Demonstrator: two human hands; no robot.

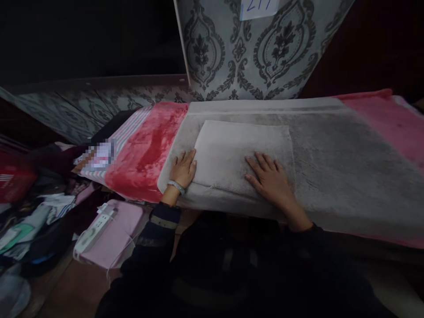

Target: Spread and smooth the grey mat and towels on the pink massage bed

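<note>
A light grey rectangular cloth [228, 145], possibly a folded towel, lies flat on a larger grey plush blanket [331, 154]. My left hand [184, 170], with a bracelet at the wrist, rests flat beside the cloth's left edge, fingers slightly spread. On the right part of the cloth my right hand [269, 179] lies palm down with its fingers apart. Neither hand grips anything. Along the cloth's near edge a seam with a loose thread shows. Red and pink fabric [145, 154] spreads under the grey blanket on both sides.
A dark television [89, 39] hangs at the back left, against patterned wallpaper [238, 53]. At the lower left, a white power strip [97, 227] lies on a pink stool [115, 234], its cord hanging down. Clothes [49, 216] and a red basket [16, 176] are heaped farther left.
</note>
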